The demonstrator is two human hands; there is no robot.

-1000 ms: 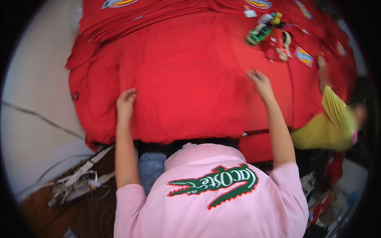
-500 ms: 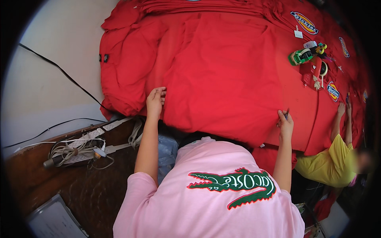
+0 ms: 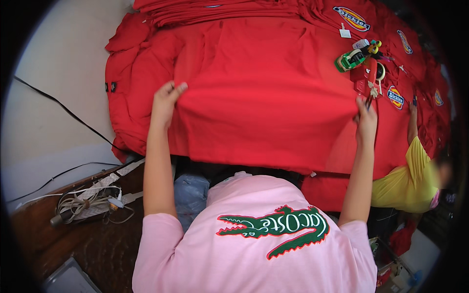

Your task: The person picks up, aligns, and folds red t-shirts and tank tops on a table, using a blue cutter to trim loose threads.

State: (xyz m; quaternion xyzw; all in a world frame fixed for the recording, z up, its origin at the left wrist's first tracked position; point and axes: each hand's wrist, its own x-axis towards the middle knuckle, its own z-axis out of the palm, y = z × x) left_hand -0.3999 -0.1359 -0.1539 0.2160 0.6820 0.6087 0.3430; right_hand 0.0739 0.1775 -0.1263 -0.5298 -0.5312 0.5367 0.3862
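Gripping the red garment (image 3: 264, 93) at two points, we hold it spread over the stack of red clothing (image 3: 224, 10) that covers the tabletop. Our left hand (image 3: 167, 99) sits at 9 o'clock of the panel, fingers curled and pinching a fold of the cloth. Our right hand (image 3: 366, 117) sits at 3 o'clock, fingers closed on the opposite edge.

Handling, as we judge it: the fabric is soft, light and limp; it will sag and wrinkle between grip points and will not break. Take hold at the side edges or corners, hands well apart, and keep light tension to hold the panel flat.

Appearance: plain bright red, matte, with shallow creases running from 12 to 6 o'clock. The near hem hangs over the tabletop edge toward us.

At 2 o'clock lie a green tagging tool (image 3: 352, 58) and sewn oval patches (image 3: 394, 96). Another person's yellow sleeve (image 3: 415, 171) shows at 4 o'clock.
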